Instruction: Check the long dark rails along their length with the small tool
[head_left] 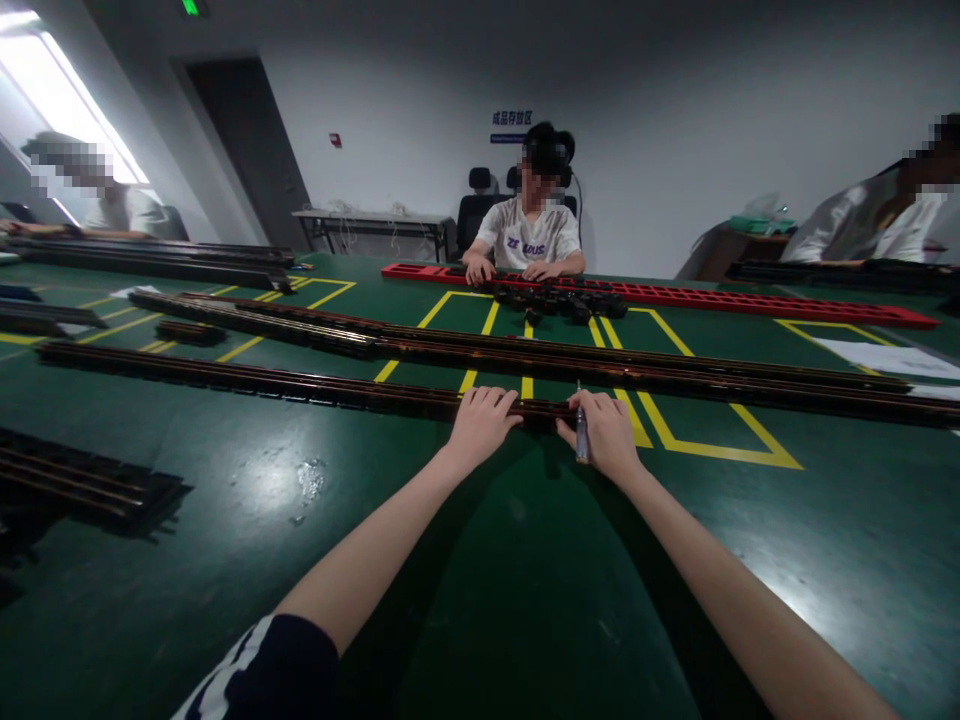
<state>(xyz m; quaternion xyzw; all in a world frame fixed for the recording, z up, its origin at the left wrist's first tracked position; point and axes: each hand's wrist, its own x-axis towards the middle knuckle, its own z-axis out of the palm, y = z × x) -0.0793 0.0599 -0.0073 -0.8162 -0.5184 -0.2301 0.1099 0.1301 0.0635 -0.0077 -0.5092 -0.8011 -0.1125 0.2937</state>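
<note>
A long dark rail with copper-coloured strips lies across the green table in front of me. My left hand is wrapped over it near its right end, fingers on the far side and thumb on the near side. At that end, my right hand touches the rail with its fingers curled. A slim screwdriver with a translucent handle is tucked in this right hand, its thin shaft pointing away from me. The hands hide parts of the rail's end.
More long dark rails lie just beyond, with a short dark piece farther left. Rail stacks are at left. Across the table, a person handles black parts beside a red slotted frame.
</note>
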